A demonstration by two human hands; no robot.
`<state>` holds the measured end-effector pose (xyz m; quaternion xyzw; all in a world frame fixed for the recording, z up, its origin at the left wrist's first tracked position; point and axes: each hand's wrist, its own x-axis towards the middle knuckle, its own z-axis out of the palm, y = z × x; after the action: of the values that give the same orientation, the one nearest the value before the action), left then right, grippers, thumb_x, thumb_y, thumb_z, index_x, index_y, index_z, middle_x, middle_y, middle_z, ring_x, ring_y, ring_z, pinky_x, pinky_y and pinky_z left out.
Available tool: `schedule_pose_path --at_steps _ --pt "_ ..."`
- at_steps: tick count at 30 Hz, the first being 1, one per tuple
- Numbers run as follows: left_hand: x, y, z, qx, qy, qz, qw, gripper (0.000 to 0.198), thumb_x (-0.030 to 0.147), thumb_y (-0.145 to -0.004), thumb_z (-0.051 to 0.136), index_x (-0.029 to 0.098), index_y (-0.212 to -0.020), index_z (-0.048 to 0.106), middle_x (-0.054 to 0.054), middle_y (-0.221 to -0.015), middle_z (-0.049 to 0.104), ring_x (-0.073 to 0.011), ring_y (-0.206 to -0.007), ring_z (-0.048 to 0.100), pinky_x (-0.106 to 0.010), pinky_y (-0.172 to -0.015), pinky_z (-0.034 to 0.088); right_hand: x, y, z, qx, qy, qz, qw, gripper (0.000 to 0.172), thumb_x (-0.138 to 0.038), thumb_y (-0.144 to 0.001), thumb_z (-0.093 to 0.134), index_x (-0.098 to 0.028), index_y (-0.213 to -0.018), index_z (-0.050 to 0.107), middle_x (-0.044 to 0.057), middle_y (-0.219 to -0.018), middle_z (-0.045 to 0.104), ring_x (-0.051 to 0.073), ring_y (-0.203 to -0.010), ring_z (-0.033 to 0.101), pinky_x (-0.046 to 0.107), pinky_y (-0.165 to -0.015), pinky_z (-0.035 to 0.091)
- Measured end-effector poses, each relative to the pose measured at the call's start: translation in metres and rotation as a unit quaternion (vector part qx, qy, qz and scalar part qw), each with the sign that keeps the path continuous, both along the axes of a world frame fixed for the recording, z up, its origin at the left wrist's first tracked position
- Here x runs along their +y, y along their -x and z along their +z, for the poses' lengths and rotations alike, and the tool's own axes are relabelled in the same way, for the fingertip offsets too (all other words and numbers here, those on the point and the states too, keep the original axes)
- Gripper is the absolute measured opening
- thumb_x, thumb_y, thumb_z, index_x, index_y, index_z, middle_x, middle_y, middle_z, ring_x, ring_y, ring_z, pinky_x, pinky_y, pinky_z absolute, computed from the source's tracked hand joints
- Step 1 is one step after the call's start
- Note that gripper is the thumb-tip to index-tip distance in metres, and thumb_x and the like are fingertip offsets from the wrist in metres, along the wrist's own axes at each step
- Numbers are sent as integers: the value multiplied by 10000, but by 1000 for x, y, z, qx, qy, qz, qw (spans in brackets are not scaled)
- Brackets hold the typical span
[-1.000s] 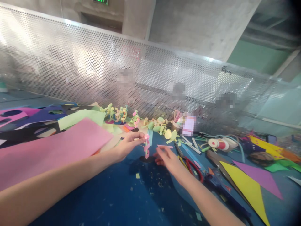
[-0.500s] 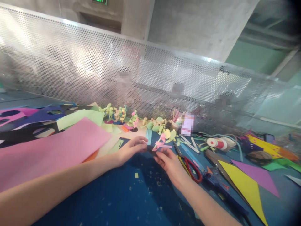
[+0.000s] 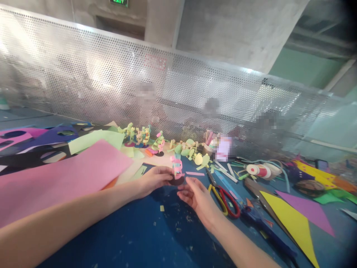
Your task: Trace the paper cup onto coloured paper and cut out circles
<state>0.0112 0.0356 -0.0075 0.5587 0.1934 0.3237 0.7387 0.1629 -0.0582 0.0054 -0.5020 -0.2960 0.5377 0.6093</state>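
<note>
My left hand (image 3: pixel 156 180) pinches the left edge of a small paper figure (image 3: pixel 176 166), which has pink curled strips standing on a round dark base (image 3: pixel 176 181). The figure stands upright a little above the blue table. Just right of the base is my right hand (image 3: pixel 196 195), its fingers apart and holding nothing; whether a fingertip brushes the base I cannot tell. A flat pink paper strip (image 3: pixel 195 173) lies behind my right hand. Red-and-yellow-handled scissors (image 3: pixel 223 197) lie to its right.
Similar paper figures (image 3: pixel 143 137) stand at the back, beside green paper leaf shapes (image 3: pixel 191 149). Pink paper (image 3: pixel 67 175) covers the left. On the right lie a blue glue gun (image 3: pixel 267 230), yellow paper (image 3: pixel 290 223) and a spool (image 3: pixel 260 170). A perforated metal screen (image 3: pixel 111 82) closes off the back.
The pink figure has turned and tilted from leaning right to upright, shifting slightly left. My right hand has let go of its base, while my left hand has taken hold of it.
</note>
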Motion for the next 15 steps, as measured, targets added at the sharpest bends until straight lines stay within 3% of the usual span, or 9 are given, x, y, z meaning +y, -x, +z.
schedule_pose_path --at_steps 5,10,15 --pt "-4 2 5 19 21 -16 999 26 180 -718 655 161 -723 670 -1 -747 627 -129 -753 591 -224 -709 444 1 -3 -2 -8 24 36 999 325 -444 -735 689 -142 -800 588 24 -624 652 87 -521 606 154 -484 506" --pt "-5 3 9 50 33 -40 997 73 183 -738 613 140 -727 671 0 -677 600 -101 -621 539 -207 -617 418 -4 0 4 -26 20 83 996 260 -328 -673 751 -122 -642 596 1 -558 615 48 -444 534 98 -383 405" --pt "-2 3 5 43 55 -38 997 147 255 -804 538 170 -839 653 -18 -791 634 -128 -725 576 -240 -702 440 -3 -1 -2 -26 19 66 997 223 -317 -651 759 -132 -702 646 7 -593 657 36 -442 540 80 -381 398"
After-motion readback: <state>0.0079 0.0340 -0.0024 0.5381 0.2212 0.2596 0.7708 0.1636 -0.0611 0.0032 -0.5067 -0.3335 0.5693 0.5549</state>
